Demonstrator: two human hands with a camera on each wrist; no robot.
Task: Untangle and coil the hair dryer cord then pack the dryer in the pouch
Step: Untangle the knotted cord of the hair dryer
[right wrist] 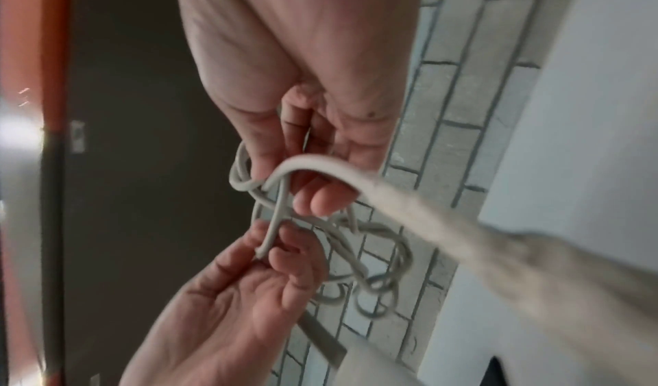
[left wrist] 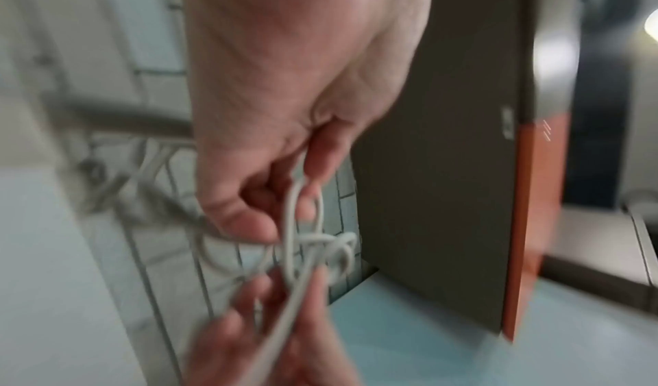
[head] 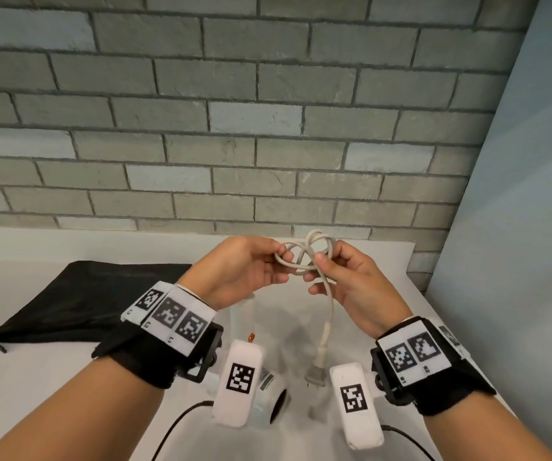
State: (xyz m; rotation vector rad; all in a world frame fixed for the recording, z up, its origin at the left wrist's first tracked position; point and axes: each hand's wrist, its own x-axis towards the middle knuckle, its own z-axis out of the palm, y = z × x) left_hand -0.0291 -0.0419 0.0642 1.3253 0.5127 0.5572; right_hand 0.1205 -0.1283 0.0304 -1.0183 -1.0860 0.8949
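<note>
Black pouch flat on table, contents hidden.

Grey brick wall behind white table; pale blue panel at right.

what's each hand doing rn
Left hand: pinching a loop of the cord.
Right hand: pinching the cord at the knot.

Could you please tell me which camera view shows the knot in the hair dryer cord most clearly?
The head view: the knot appears sharp and whole between the left hand and right hand. The left wrist view shows it blurred; the right wrist view shows its loops partly hidden by fingers.
</note>
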